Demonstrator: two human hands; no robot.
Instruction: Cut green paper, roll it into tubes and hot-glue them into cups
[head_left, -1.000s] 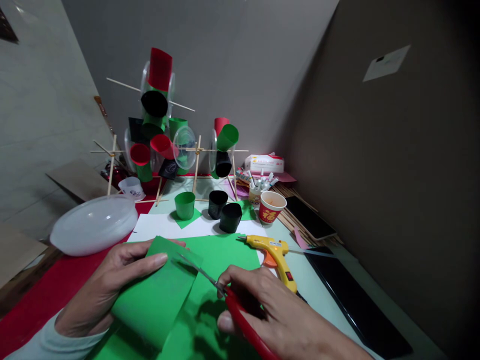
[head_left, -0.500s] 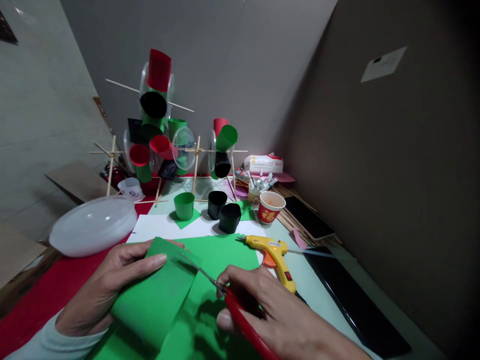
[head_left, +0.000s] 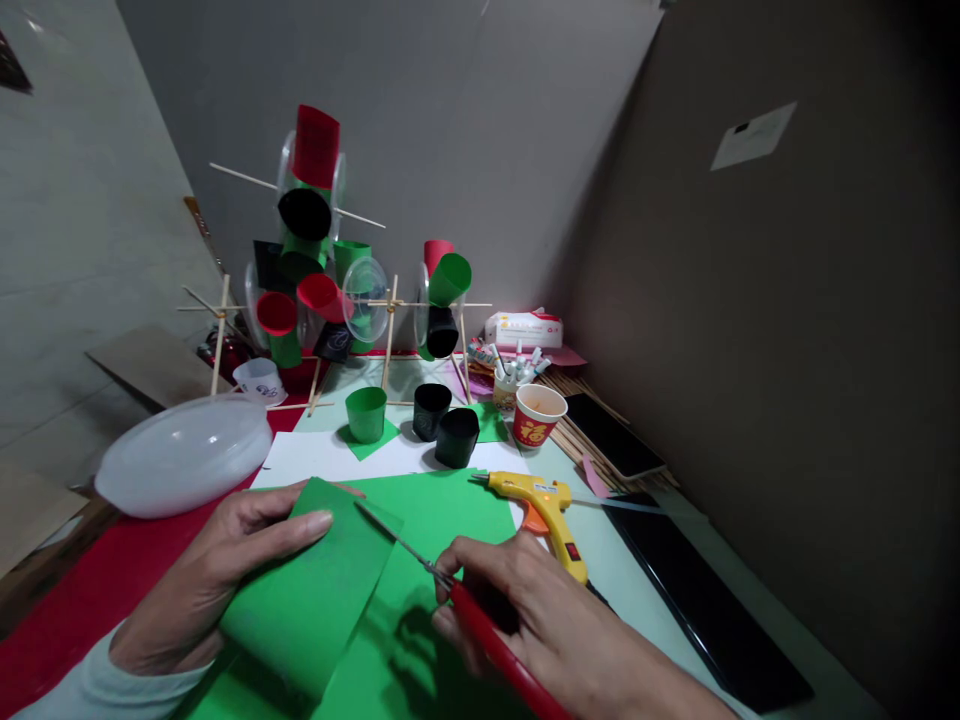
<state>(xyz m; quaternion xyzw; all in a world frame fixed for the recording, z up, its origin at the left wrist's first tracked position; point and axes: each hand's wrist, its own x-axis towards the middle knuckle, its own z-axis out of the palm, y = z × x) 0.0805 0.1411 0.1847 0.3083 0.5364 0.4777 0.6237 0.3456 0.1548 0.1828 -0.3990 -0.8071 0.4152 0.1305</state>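
My left hand (head_left: 202, 580) holds a curved piece of green paper (head_left: 315, 590), thumb on top, fingers underneath. My right hand (head_left: 555, 630) grips red-handled scissors (head_left: 480, 630); their thin metal blades (head_left: 397, 540) point up and left, lying at the paper's right edge. Beneath both lies a larger green sheet (head_left: 442, 520) on white paper. A yellow glue gun (head_left: 544, 505) rests just beyond my right hand.
Behind stand a green paper cup (head_left: 366, 413), two black cups (head_left: 446, 425), a red printed cup (head_left: 535, 415), and a stick frame with red, green and black cups (head_left: 315, 260). A white lidded dish (head_left: 184, 455) lies left; dark flat devices (head_left: 705, 610) right.
The scissor blades have come slightly away from the paper's edge and my right hand has shifted a little down. The view has tilted slightly; my left hand keeps its hold.
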